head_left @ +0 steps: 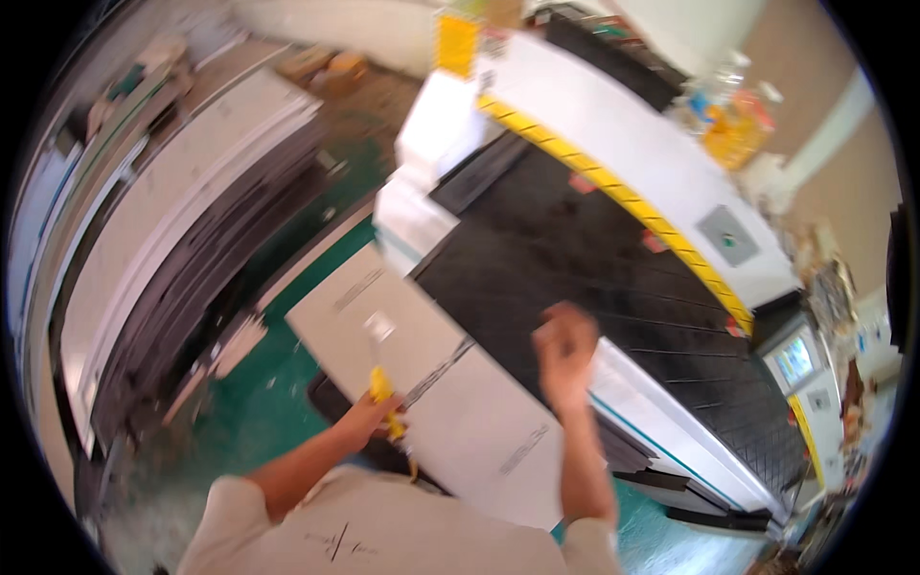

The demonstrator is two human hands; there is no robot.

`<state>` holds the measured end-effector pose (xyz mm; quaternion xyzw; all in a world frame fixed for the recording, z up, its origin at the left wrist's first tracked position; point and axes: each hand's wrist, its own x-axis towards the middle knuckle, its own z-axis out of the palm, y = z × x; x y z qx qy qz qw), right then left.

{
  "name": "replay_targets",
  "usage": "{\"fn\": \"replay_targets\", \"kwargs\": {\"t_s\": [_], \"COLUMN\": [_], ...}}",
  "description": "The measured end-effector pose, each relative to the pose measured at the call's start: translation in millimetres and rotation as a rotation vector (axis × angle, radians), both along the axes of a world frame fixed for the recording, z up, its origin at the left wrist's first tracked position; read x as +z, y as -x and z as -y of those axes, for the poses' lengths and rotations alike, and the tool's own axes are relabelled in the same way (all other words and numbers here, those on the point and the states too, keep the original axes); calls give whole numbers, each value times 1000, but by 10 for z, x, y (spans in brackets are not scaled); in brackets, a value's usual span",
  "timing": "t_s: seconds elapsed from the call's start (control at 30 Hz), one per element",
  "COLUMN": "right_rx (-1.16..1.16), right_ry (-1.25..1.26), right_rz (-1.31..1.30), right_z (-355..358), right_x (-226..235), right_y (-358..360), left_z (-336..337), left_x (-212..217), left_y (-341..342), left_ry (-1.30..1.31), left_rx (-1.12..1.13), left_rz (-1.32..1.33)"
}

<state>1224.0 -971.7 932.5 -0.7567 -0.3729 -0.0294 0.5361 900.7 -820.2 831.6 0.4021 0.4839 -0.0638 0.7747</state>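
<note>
In my left hand is a yellow tool with a thin nozzle, which looks like an air blow gun; my fingers are closed round its handle. A thin yellow line hangs from its lower end. Beneath it lies a long pale flat box or board with dark print, a dark line across its middle and a small white square near its far end. My right hand is raised beyond the board's right side, over the edge of a black machine bed. Its fingers look bent but are blurred.
A white machine beam with a yellow-and-black strip spans the bed's far side. A small screen stands at right, and bottles of yellow liquid sit behind the beam. Stacked sheets fill the left, above green floor.
</note>
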Motion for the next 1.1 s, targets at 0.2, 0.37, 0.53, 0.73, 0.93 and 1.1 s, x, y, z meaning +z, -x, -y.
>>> {"fn": "replay_targets", "kwargs": {"t_s": [0.2, 0.37, 0.53, 0.73, 0.93, 1.1], "right_rx": [471, 391, 224, -283, -404, -22], "right_ry": [-31, 284, 351, 586, 663, 319], "right_rz": [-946, -1346, -1392, -951, -1074, -1207], "right_z": [-493, -440, 332, 1135, 1076, 1091], "right_x": [-1581, -975, -375, 441, 730, 565], "right_y": [2539, 2616, 2772, 3438, 3600, 3742], "left_z": [-408, -1653, -2350, -2193, -2127, -2065], "left_x": [248, 155, -512, -803, -772, -449], "left_y": [32, 426, 667, 387, 370, 380], "left_ry": [23, -732, -1797, -1916, -1877, -1782], "left_rx": [-279, -1209, -1200, -1325, -1279, -1362], "left_rz": [129, 251, 149, 555, 592, 527]}}
